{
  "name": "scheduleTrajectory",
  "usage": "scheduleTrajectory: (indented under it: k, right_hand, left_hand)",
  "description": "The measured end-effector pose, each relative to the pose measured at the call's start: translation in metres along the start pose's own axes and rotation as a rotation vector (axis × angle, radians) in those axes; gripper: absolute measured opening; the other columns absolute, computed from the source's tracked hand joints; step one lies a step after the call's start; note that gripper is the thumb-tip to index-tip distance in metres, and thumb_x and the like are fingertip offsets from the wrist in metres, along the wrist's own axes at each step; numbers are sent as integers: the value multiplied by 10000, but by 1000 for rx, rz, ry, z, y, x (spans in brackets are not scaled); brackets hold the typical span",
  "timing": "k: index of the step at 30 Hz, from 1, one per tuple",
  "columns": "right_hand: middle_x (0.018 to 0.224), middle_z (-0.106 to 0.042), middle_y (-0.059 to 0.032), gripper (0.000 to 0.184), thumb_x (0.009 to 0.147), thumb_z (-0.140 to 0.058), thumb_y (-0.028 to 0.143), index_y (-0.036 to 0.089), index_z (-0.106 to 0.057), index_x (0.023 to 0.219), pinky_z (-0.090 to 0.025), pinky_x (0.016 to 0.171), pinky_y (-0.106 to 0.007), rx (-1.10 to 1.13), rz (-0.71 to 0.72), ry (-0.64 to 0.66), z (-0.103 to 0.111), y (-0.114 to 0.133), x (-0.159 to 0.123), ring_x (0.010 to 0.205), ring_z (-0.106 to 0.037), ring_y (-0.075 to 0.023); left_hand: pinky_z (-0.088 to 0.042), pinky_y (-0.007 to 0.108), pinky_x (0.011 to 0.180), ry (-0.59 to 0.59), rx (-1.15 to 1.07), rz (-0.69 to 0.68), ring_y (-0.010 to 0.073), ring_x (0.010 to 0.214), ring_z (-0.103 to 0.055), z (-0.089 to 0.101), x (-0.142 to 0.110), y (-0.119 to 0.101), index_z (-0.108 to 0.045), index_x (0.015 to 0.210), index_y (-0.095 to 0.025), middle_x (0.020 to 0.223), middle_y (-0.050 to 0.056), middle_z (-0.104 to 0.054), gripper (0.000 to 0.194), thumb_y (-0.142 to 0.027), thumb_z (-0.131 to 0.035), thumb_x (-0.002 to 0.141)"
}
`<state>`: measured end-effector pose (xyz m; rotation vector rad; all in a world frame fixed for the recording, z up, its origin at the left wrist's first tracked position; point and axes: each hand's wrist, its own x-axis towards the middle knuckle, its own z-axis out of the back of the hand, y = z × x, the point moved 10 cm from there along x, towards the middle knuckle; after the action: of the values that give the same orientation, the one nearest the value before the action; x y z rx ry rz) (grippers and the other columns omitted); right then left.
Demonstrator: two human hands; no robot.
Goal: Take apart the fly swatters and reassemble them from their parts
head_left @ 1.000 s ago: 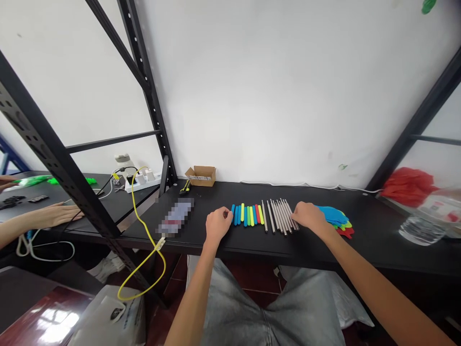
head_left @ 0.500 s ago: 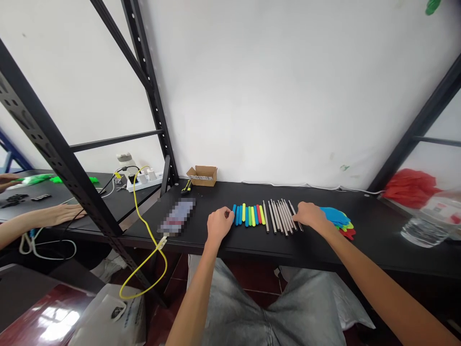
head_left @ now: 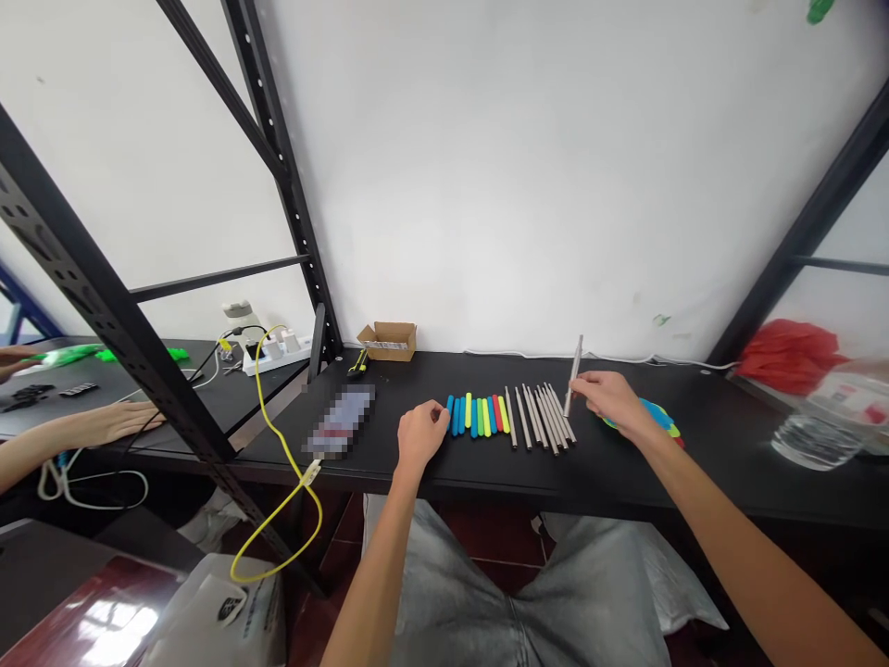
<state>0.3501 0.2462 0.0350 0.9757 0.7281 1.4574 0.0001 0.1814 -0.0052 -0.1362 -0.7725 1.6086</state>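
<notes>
Pinching a silver rod (head_left: 573, 375) between thumb and fingertips of the right hand (head_left: 611, 398), keyed nearly upright, slightly tilted, with upper end in view against the white wall (head_left: 556, 185). Leaning just beyond the right end of the fanned silver rods (head_left: 540, 417), above the black tabletop (head_left: 458, 372). Reaching with the left hand (head_left: 420, 435), fingers curled, to the left end of the row of coloured sticks (head_left: 488, 417); cannot tell whether grasping the endmost blue one or merely touching it. Lying side by side between both hands, sticks to the left and rods to the right, set back from the front edge, with black surface between them and that edge. Running behind, along the wall edge, as a white cable (head_left: 528, 355), apart from the row. Bounded at rear left by an open cardboard box (head_left: 390, 347) and a yellow-and-black cutter (head_left: 358, 364), well apart from the left hand. Partly covered by the right hand and forearm, near the rods, as blue, yellow-green and red flat pieces (head_left: 657, 409). Placed much farther right, as a clear plastic bottle (head_left: 812, 440) and a red plastic bag (head_left: 788, 357).
</notes>
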Motion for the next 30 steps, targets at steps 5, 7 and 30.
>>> scheduleTrajectory:
  k: [5, 7, 30]
  right_hand:
    - [748, -654, -50, 344, 682, -746, 450, 160, -593, 786, -137, 352, -207, 579, 26, -19, -30, -40, -23, 377, -295, -23]
    - [707, -630, -25, 369, 672, -772, 445, 161, -597, 829, -139, 348, -198, 653, 30, -81, -31, -54, -30, 381, -313, -27]
    - [791, -681, -56, 363, 732, -752, 481, 178, -616, 878, -226, 402, -233, 585, 26, -62, -34, -57, -44, 424, -361, -60]
  left_hand:
    - [-304, 243, 577, -5, 0, -2, 167, 667, -608, -2, 0, 2, -633, 748, -233, 666, 0, -641, 223, -341, -509, 898]
    - [-310, 244, 588, -9, 18, -6, 168, 669, -609, -3, 1, 2, -641, 767, -231, 680, 4, -651, 206, -355, -529, 888]
    - [-327, 266, 587, -32, 111, 83, 202, 721, -621, -2, 1, 6, -662, 797, -231, 736, 28, -688, 211, -409, -565, 856]
